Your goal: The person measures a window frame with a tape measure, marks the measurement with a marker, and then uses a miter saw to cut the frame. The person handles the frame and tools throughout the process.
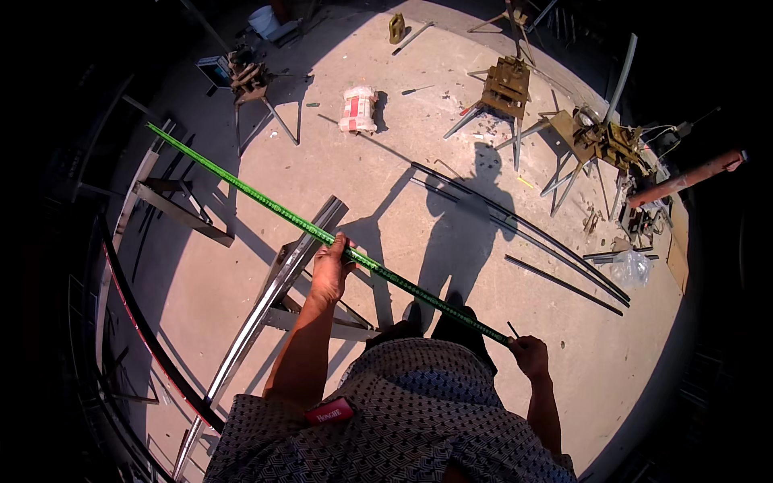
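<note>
A long bright green measuring tape (266, 201) with dark printed marks stretches slantwise from the far left to my right side. My left hand (330, 262) is closed around its middle, thumb on top. At its near right end, my right hand (529, 356) is closed on the tape, and a thin dark stick (513, 330) pokes up from those fingers. Whether a bar lies under the tape I cannot tell. Below my left hand a shiny metal profile (274, 294) rests on a metal stand (322, 324), and the tape crosses above it.
Several dark bars (555, 249) lie on the concrete floor to the right. A white and red package (358, 109) sits ahead. Metal-legged work stands (505, 84) stand at the far right, another stand (250, 80) at far left. A clear plastic bag (631, 268) lies right.
</note>
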The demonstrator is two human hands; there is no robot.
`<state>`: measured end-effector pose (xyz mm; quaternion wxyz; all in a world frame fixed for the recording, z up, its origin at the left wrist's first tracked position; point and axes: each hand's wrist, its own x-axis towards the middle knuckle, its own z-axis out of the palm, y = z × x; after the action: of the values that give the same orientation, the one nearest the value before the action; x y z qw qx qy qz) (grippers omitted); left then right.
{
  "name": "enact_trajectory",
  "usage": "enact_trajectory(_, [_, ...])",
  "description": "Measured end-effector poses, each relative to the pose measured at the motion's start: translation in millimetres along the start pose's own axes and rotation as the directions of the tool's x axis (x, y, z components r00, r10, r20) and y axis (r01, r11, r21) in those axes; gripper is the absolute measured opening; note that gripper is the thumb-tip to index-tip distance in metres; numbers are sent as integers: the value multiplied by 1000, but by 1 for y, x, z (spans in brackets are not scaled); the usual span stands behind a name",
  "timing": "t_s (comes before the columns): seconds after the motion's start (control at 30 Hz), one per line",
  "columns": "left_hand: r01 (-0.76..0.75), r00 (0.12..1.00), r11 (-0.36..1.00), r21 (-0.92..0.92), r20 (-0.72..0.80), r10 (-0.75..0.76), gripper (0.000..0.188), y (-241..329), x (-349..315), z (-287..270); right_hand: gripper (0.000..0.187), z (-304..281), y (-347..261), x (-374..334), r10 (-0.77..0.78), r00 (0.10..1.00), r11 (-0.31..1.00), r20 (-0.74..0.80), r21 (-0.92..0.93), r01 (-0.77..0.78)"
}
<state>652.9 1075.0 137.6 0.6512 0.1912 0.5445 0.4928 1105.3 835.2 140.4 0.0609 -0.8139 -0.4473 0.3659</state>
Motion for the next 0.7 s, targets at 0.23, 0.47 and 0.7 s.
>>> enact_trajectory(0.23, [-99, 979, 994, -52, -183, 88, 29, 30, 67, 38, 43, -51, -62, 172, -216, 971, 975, 102, -37, 220])
enact_trajectory(0.47, [-244, 895, 965, -98, -407, 185, 27, 81, 94, 61, 47, -134, -221, 339, -433, 828, 842, 358, -167, 512])
enact_trajectory(0.7, [-341, 732, 932, -124, -657, 181, 35, 117, 127, 54, 49, -134, -350, 491, -520, 672, 643, 527, -277, 714])
